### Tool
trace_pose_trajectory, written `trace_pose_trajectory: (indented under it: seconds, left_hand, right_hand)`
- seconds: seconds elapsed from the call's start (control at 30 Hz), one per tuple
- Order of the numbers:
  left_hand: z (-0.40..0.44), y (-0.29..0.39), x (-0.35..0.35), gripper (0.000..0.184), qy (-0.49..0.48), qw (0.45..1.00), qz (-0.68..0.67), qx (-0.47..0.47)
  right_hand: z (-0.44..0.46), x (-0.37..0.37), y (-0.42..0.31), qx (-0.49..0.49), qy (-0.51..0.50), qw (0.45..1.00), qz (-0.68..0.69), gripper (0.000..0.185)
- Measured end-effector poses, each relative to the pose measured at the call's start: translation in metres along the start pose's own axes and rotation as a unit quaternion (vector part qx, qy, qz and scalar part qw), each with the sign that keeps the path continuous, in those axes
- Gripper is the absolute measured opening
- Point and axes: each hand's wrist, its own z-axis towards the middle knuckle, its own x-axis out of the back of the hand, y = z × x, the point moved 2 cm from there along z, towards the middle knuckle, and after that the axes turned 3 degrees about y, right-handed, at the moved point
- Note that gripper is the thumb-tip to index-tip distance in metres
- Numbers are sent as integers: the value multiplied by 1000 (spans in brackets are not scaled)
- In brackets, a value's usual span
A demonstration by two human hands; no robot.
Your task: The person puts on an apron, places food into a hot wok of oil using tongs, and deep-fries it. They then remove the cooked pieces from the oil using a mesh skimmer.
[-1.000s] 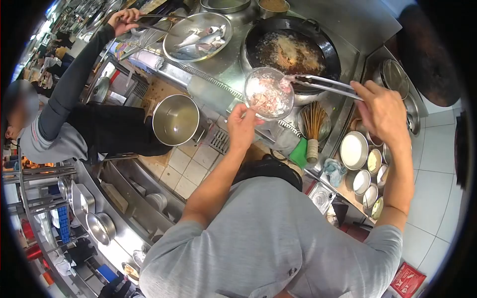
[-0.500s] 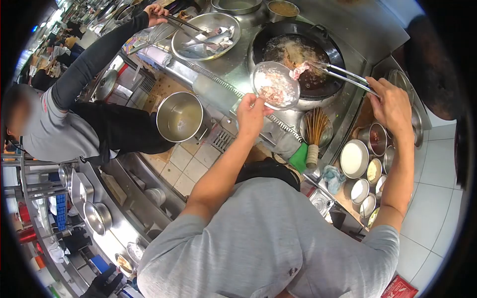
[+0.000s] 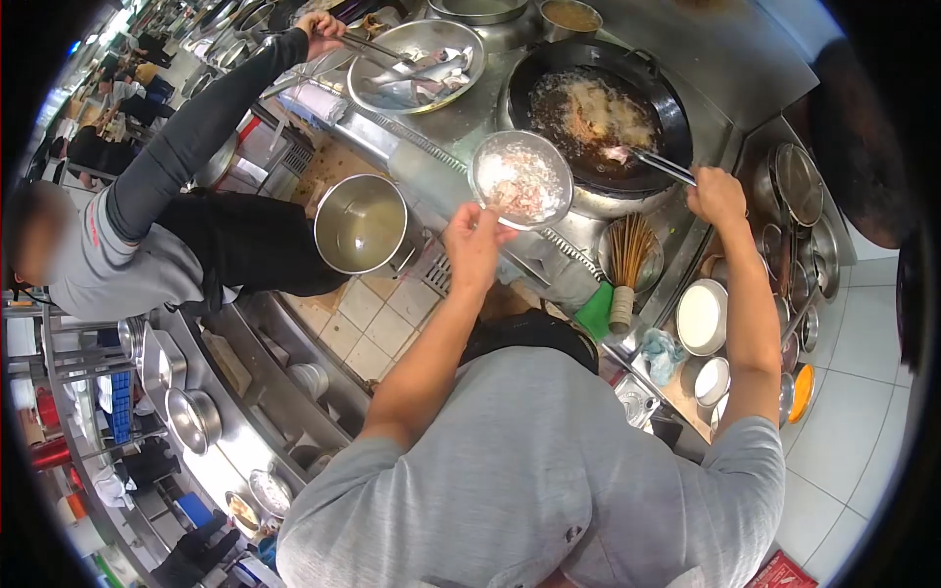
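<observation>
My left hand (image 3: 474, 243) pinches the rim of a shallow bowl (image 3: 521, 180), which holds pinkish meat pieces coated in white powder. The bowl is beside the near left edge of a black wok (image 3: 676, 137). Metal tongs (image 3: 668, 165) are gripped in my right hand (image 3: 718, 196), their tips low over the wok. At those tips a piece of pale pink meat (image 3: 618, 154) touches the bubbling oil; I cannot tell whether the tongs still grip it. Browned, foaming food (image 3: 593, 113) fries in the middle of the oil.
On the left a co-worker's hand (image 3: 321, 35) works tongs over a metal bowl of fish (image 3: 417, 98). A stock pot (image 3: 361, 223) stands below the counter. A bamboo brush (image 3: 627, 260) leans near the wok, and containers, one with white contents (image 3: 702, 316), line my right.
My right hand has moved left and down, bringing the meat from above the bowl's edge to the oil. The bowl has shifted slightly left, away from the wok.
</observation>
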Motion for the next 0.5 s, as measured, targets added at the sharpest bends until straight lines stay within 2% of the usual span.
trace_pose_trajectory:
  seconds: [0.07,0.13,0.2,0.27,0.3,0.37,0.4,0.47,0.5]
  left_hand:
    - [-1,-2,2,11,0,1000,4,-7]
    - [-2,-1,4,12,-3,1000,7,-15]
    - [-5,2,3,12,-4,1000,15,-16]
    - [-1,0,3,12,-9,1000,10,-15]
    - [-1,-2,3,12,-13,1000,7,-12]
    - [0,-4,0,11,-22,1000,14,-12]
    - [0,-4,-2,11,-27,999,20,-14]
    - [-1,-6,-7,11,-45,998,26,-20]
    - [-2,-5,-10,12,-57,997,30,-30]
  right_hand:
    - [1,-5,10,-31,-14,999,-9,23]
    - [1,-6,26,-103,2,995,-9,26]
    - [-7,16,27,-109,11,994,-5,29]
    - [-19,54,18,-92,96,991,12,33]
    - [-26,71,12,-95,94,991,12,33]
    - [-41,108,-8,-3,128,991,35,35]
    - [-49,127,-17,-10,128,991,33,35]
    - [-63,157,-46,106,72,987,98,39]
    - [-68,161,-58,128,53,986,89,41]
